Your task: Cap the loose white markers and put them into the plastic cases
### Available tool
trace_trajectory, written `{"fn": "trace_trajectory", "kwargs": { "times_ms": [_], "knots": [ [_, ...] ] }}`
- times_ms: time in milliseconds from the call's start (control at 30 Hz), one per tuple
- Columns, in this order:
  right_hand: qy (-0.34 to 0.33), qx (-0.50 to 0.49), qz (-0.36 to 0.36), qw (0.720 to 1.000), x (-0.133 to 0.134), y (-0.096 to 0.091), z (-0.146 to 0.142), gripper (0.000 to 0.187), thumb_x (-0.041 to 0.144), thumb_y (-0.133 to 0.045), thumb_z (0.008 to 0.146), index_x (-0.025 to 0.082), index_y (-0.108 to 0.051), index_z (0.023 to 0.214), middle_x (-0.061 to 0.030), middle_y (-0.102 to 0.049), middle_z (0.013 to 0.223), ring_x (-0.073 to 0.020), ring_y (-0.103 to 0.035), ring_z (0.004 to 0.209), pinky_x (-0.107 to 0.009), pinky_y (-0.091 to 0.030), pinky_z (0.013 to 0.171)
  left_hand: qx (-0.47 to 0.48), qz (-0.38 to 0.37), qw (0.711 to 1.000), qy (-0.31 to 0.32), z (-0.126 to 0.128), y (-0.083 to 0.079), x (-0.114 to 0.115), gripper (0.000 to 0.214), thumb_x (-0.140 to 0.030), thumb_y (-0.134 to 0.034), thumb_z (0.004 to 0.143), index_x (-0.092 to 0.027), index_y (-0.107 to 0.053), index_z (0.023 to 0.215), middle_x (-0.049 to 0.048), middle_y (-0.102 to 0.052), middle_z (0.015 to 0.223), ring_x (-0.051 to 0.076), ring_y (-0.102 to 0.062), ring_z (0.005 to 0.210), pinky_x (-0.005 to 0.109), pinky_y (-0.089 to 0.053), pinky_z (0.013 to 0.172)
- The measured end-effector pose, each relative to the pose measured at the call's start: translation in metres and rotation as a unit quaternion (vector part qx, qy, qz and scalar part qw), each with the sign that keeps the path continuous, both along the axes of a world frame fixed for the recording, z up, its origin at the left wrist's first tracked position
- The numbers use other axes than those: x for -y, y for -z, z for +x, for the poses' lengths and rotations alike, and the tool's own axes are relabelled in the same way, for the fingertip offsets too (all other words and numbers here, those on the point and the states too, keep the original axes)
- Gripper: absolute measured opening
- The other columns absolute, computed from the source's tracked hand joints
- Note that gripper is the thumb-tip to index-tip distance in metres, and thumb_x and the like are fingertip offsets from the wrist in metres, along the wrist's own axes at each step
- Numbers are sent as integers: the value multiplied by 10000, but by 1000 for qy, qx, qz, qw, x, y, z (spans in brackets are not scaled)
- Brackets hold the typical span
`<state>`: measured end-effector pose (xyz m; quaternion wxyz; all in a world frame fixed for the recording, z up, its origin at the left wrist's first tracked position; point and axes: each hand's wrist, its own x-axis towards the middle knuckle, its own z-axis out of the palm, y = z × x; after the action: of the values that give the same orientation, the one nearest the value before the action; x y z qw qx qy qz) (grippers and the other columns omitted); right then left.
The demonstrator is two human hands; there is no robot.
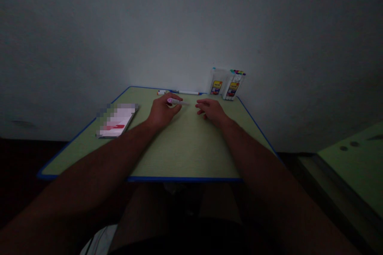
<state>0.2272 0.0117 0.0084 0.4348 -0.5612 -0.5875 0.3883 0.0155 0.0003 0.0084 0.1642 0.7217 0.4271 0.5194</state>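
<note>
Over the far half of the table, my left hand (pixel 161 110) is closed on a marker (pixel 174 101) with a pale purple end. The marker lies roughly level, its other end pointing right toward my right hand and somewhat blurred. My right hand (pixel 212 109) is a short way to the right, fingers apart and curved, with nothing seen in it. Behind the hands, a white marker (pixel 188 93) lies along the table's back edge. Another marker with an orange end (pixel 161 92) lies by it, partly hidden behind my left hand.
A clear marker case (pixel 216 83) stands at the back right, beside a fuller case of coloured markers (pixel 233 85). On the left lies a phone or tablet (pixel 118 121) with a blurred-out screen. The green table (pixel 185 159) has a blue edge and meets a grey wall (pixel 179 28).
</note>
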Motion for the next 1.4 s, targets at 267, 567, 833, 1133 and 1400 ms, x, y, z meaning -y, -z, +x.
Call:
{"fn": "trace_trajectory", "kwargs": {
  "times_ms": [267,567,833,1133,1400],
  "knots": [
    [-13,-6,24,1000,0,1,0,148,143,-681,870,128,-720,1012,-100,-754,934,-109,-677,635,-167,-423,424,-142,98,984,-43,-7,7,-10,202,-203,-699,803,-229,-756,994,39,-747,976,221,-609,957,390,-460,916],
    [-118,-90,87,985,-4,8,4,351,217,-778,673,140,-736,1012,-22,-719,728,-125,-630,588,-203,-440,441,-247,88,965,-34,-11,13,-18,283,-267,-680,839,-239,-772,1105,72,-686,953,249,-568,954,424,-446,897],
    [-126,-81,105,983,-4,8,-1,285,323,-791,659,162,-726,885,-4,-681,614,-124,-615,536,-210,-434,441,-275,74,958,-29,-6,15,-18,312,-286,-652,850,-218,-773,1129,90,-651,910,262,-551,938,427,-450,868],
    [-26,-121,118,985,-9,5,9,203,307,-767,674,179,-682,806,10,-665,609,-117,-604,517,-212,-453,441,-248,-13,965,-82,-13,10,-22,273,-320,-624,869,-199,-759,1074,80,-740,1020,246,-644,958,387,-486,908],
    [101,-214,134,962,-16,-14,29,160,216,-741,722,176,-654,849,-2,-692,710,-140,-686,607,-200,-512,447,-283,-82,951,-94,-16,17,-27,599,-409,-601,870,-180,-563,1422,98,-691,1290,267,-624,1183,375,-473,1014]
  ]
}}
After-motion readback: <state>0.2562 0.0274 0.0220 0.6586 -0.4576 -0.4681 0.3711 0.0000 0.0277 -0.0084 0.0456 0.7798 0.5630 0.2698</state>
